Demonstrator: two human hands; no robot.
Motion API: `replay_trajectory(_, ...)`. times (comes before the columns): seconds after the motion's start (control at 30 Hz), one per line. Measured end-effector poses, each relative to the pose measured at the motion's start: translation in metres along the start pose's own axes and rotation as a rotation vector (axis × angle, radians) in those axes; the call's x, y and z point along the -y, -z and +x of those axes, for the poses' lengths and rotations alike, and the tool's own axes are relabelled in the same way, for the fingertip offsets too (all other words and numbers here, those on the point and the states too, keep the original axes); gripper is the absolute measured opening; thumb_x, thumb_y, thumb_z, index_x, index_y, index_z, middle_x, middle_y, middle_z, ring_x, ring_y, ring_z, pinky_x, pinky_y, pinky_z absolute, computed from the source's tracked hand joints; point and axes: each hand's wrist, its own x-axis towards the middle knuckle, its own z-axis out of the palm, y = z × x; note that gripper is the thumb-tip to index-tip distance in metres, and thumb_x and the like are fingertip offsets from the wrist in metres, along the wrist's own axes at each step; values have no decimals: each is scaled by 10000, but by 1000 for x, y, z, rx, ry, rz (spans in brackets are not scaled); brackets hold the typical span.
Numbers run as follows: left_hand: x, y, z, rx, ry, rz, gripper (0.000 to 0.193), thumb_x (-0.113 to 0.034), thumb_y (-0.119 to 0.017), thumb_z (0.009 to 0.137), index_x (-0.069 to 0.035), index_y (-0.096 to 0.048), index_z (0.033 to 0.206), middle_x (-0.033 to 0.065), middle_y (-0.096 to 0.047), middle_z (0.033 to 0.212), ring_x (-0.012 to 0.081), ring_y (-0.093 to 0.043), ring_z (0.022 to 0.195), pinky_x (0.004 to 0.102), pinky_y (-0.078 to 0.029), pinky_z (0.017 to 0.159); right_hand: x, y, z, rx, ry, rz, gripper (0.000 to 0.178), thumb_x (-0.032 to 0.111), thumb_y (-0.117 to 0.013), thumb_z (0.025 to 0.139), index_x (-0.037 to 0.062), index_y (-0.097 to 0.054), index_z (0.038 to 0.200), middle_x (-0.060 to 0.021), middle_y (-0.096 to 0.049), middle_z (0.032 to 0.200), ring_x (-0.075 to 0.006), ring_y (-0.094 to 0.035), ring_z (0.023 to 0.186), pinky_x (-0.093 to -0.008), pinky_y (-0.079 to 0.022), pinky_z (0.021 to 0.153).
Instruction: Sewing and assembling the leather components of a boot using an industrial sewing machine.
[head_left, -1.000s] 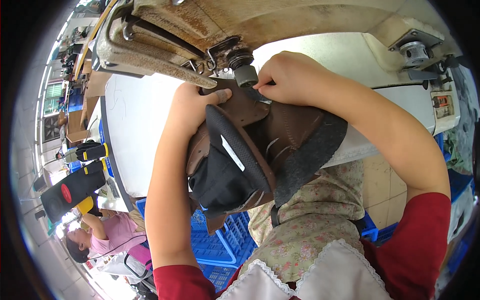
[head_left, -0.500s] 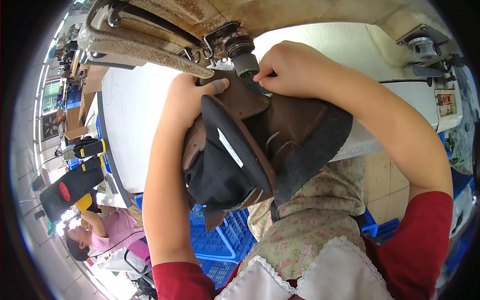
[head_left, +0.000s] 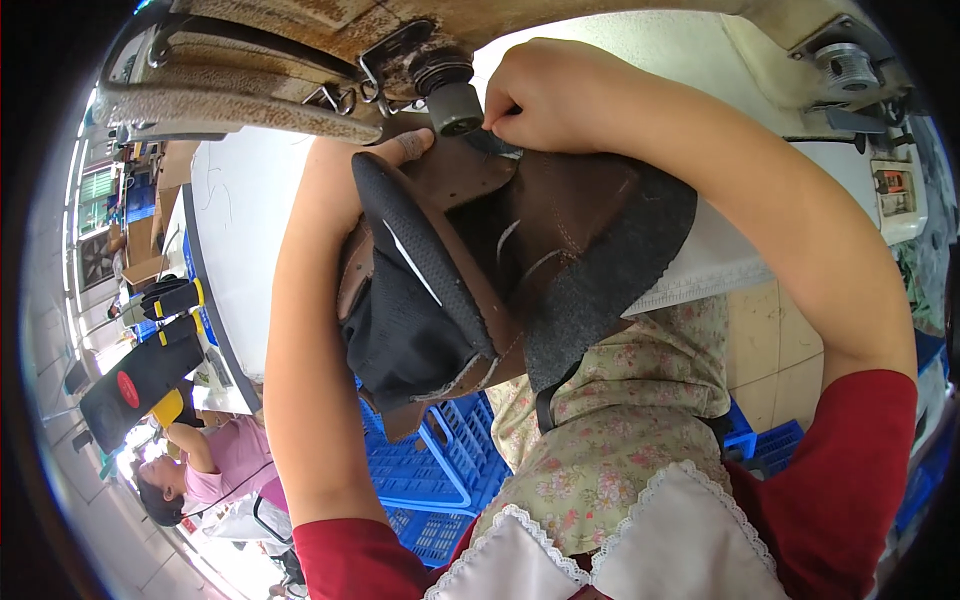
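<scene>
A brown leather shoe upper [head_left: 590,200] with black lining and a black padded collar lies under the head of a sewing machine [head_left: 455,108]. My left hand [head_left: 338,170] holds its left side, thumb with a wrapped band pressed on top of the leather; the other fingers are mostly hidden beneath it. Right of the machine's dark round part, my right hand [head_left: 555,95] is closed in a pinch at the far edge of the upper. What lies between those fingertips is hidden. The upper's black open end hangs over the table's near edge, toward my lap.
Overhead runs the worn machine arm [head_left: 600,25], close above both hands. A metal lever bar [head_left: 240,112] juts left. Blue plastic crates [head_left: 420,455] stand below the white table [head_left: 245,230]. At far left, a person in pink [head_left: 225,460] works near another machine.
The whole view has shifted, so machine and hands appear farther left and higher. The right fingertips are slightly farther right of the machine's round part. The upper has slid a little away from me.
</scene>
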Motion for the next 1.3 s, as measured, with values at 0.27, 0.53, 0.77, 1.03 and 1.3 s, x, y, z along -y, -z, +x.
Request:
replay_trajectory(0.27, 34, -1, 24, -73, -282, 31, 385, -141, -797, 788, 26, -685, 1117, 127, -728, 1038, 214, -676, 928, 335, -531, 840, 0, 1, 7, -24, 22, -35, 174, 188, -642, 800, 67, -760, 842, -113, -714, 821, -290, -681, 791, -389, -532, 737)
replay_trajectory(0.53, 30, -2, 23, 26, -237, -186, 365, -151, -793, 787, 26, -707, 1094, 136, -731, 1027, 217, -681, 913, 331, -533, 833, -11, -3, 7, -73, 38, -22, 177, 198, -658, 801, 55, -755, 841, -121, -710, 815, -291, -682, 788, -389, -531, 734)
replay_trajectory(0.77, 34, -4, 29, 24, -98, -195, 345, -152, -795, 785, 15, -724, 1079, 139, -734, 1015, 213, -683, 906, 329, -531, 826, -6, 5, 16, 163, -71, 19, 231, 253, -599, 807, 65, -732, 805, -182, -701, 857, -373, -667, 833, -449, -522, 730)
replay_trajectory(1.03, 31, -5, 30, 43, -155, -148, 373, -187, -796, 791, 23, -719, 1090, 142, -734, 1018, 215, -683, 892, 330, -531, 825, -15, -4, 10, -7, -6, 53, 173, 206, -668, 816, 64, -759, 857, -115, -717, 821, -273, -686, 779, -377, -531, 725)
replay_trajectory(1.3, 22, -1, 27, 45, -189, -15, 391, -204, -794, 795, 27, -714, 1100, 144, -735, 1017, 216, -684, 885, 329, -532, 822, -12, 1, 9, 12, -22, 28, 184, 214, -657, 824, 72, -763, 874, -108, -720, 822, -273, -689, 786, -376, -534, 730)
